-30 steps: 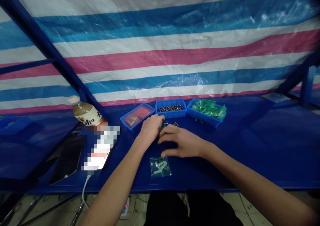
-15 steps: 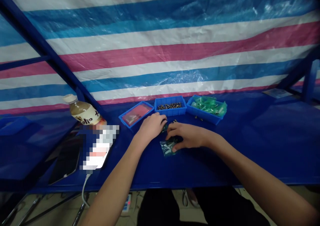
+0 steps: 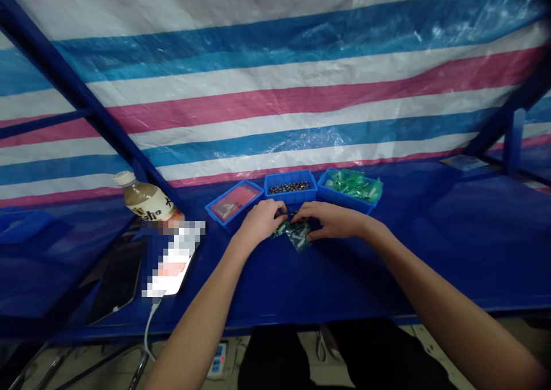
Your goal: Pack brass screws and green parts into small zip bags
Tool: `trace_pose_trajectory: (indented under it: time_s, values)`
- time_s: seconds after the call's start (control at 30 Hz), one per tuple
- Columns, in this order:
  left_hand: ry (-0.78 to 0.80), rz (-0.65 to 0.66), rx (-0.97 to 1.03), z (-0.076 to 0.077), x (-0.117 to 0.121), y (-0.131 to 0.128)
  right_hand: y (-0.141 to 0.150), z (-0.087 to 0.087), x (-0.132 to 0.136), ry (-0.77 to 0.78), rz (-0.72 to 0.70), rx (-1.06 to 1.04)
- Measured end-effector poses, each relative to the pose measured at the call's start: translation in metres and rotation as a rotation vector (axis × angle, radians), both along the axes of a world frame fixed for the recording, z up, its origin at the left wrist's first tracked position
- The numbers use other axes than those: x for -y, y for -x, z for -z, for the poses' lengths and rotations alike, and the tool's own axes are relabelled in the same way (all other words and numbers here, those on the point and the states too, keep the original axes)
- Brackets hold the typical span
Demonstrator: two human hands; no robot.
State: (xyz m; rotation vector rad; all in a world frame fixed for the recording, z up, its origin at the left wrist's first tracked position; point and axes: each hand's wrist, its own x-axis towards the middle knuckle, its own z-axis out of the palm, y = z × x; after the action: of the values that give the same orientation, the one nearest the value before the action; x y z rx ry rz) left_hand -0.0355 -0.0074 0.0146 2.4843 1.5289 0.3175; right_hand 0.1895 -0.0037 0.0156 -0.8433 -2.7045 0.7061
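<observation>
My right hand point(image 3: 333, 220) is at the upper right corner of a small clear plastic bag point(image 3: 298, 240) with white pieces inside, its thumb and fingers closed on the bag's edge. My left hand point(image 3: 262, 220) has its fingers curled down onto another small greenish bag point(image 3: 280, 229), and its fingertips partly hide what they grip. The two bags lie side by side on the blue table point(image 3: 267, 286). Just beyond my hands is a blue bin point(image 3: 290, 196) of small metal parts.
To the left stands a blue bin with red bags point(image 3: 235, 202), to the right a blue bin with green bags point(image 3: 355, 184). A bottle point(image 3: 148, 200), a lit phone point(image 3: 174, 269) on a cable and a dark tablet-like device point(image 3: 116, 281) lie at the left. Striped sheeting point(image 3: 275, 103) hangs behind.
The right hand and the bag with white pieces have moved away from me, closer beside the left hand. The left hand stays nearly in place. The view has tilted slightly upward.
</observation>
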Motion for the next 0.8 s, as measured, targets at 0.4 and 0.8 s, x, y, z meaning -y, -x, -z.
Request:
trace_pose_trajectory:
  time_s: [0.4,0.8]
  values:
    - [-0.153,-0.155,0.032,-0.004,0.003,-0.004,0.010,0.006,0.003,-0.068,0.048,0.015]
    - [-0.200,-0.154,0.315,-0.012,0.009,-0.015,0.014,0.002,0.004,0.299,0.076,-0.272]
